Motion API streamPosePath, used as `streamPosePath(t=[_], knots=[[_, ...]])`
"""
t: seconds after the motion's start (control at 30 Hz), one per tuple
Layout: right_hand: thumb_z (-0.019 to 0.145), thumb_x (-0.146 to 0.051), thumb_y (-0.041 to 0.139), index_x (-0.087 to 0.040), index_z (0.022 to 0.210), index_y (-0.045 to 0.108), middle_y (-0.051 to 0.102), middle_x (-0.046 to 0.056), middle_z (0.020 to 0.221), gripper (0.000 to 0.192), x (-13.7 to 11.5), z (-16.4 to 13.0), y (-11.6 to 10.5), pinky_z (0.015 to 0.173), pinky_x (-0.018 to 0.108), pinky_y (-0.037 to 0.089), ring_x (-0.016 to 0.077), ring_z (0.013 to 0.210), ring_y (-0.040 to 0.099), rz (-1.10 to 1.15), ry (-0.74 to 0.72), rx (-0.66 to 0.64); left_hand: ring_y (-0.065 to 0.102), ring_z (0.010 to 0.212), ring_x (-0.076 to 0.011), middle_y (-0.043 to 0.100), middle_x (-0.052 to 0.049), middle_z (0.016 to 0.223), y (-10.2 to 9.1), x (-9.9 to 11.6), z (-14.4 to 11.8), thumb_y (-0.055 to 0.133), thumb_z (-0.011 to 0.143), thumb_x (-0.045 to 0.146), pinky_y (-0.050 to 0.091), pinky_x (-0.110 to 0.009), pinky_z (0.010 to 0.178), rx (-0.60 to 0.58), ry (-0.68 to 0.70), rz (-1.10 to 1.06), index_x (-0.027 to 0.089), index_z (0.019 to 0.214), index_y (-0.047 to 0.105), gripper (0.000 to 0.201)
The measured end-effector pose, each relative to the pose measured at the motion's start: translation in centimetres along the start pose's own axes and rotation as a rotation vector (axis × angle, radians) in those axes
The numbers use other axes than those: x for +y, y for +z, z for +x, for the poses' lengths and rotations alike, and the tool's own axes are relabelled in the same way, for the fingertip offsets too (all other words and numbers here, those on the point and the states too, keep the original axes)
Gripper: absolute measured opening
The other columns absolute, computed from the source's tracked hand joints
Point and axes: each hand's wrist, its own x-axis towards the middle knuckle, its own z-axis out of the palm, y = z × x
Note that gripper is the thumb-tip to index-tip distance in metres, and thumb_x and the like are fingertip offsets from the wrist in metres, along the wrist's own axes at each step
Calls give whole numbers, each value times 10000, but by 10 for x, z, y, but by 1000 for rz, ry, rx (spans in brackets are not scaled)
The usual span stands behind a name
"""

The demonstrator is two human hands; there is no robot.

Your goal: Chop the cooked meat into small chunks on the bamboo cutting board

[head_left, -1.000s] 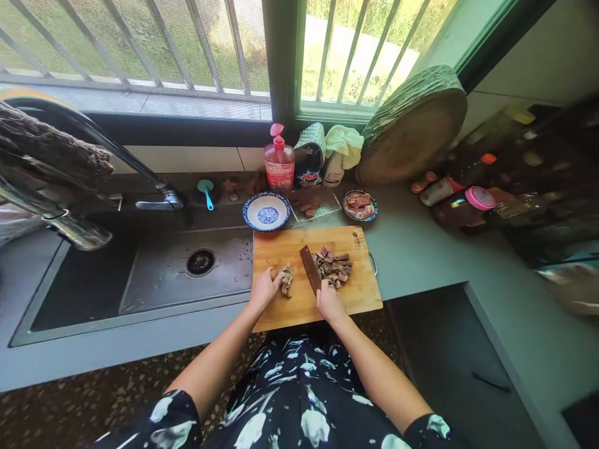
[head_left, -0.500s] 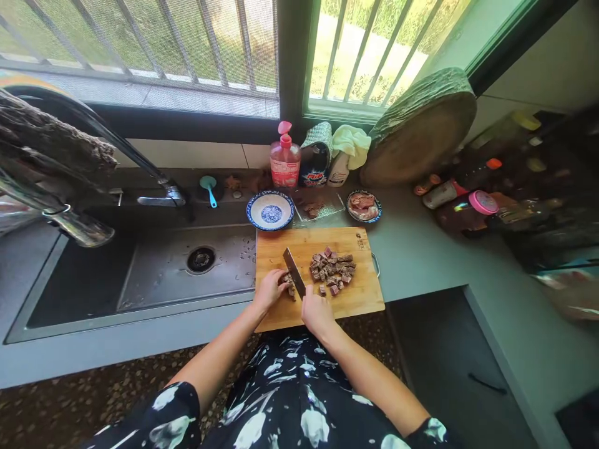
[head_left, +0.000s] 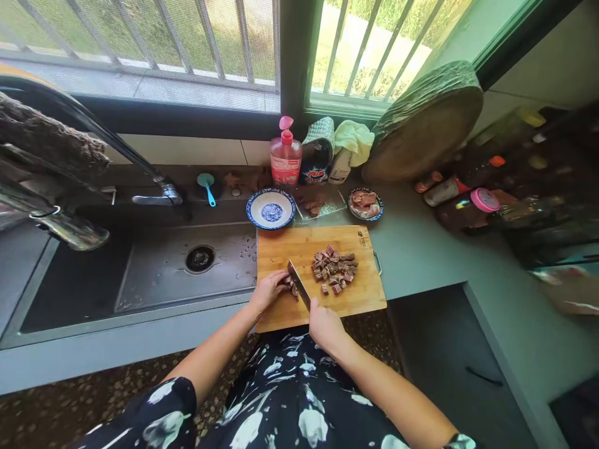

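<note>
Since 1 second ago, the knife (head_left: 300,287) has shifted left, from beside the pile of diced meat (head_left: 334,268) to the meat piece (head_left: 292,288) at the left hand (head_left: 269,292); the right hand (head_left: 326,324) has gone with it.

The cutting board (head_left: 276,246) reaches the edge of the sink (head_left: 163,274) and the front edge of the counter (head_left: 421,243). A hard sideways push could make it slide, more so if the surface beneath is wet.

The right fingers are wrapped around the knife's handle, hiding it. The left fingers are bent and close together, pressing the meat piece on the board's left half, their tips just beside the blade. A nicked fingertip seems the gravest risk, caused by tips not tucked back or a small piece rolling.

The diced meat sits loose on the right half; a bump from the blade could scatter the outer cubes.

Of the writing, the pink soap bottle (head_left: 286,159) carries pale print too small to read. The dark bottle (head_left: 316,162) shows bold letters, too blurred to make out. The board's corner bears a small dark logo (head_left: 362,237), also illegible.
</note>
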Motion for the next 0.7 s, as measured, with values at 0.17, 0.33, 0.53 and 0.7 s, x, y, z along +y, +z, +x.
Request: streamPosePath(t=[0.17,0.33,0.53,0.7], knots=[[833,-127,427,-105,1062,401,641,177,834,232,-8,18,-9,717,310,459,237,837,638,27,5,-44,568,1057,-204,617,-85,1129,-1,-1,1,631,725,205,443,-335,948,-14,-32,-6,165,1054,619,332],[831,-139,440,-111,1084,389,643,171,858,259,-19,51,0,701,294,455,228,838,637,19,2,-23,567,1056,-197,609,-71,1141,0,-1,0,617,730,179,444,-339,946,-27,-38,-4,183,1059,603,329],[901,-253,346,-124,1058,387,641,132,844,207,-4,73,20,622,277,448,220,774,638,20,-9,103,540,1079,-205,596,-97,1119,3,4,-4,630,729,185,442,-348,943,41,-39,-9,160,1043,577,320],[913,-291,320,-144,1044,389,641,98,814,208,17,71,14,602,262,432,208,746,633,-2,-24,155,574,979,-192,590,-67,1051,1,11,-8,611,742,186,485,-335,862,96,-77,-32,196,1005,569,267]])
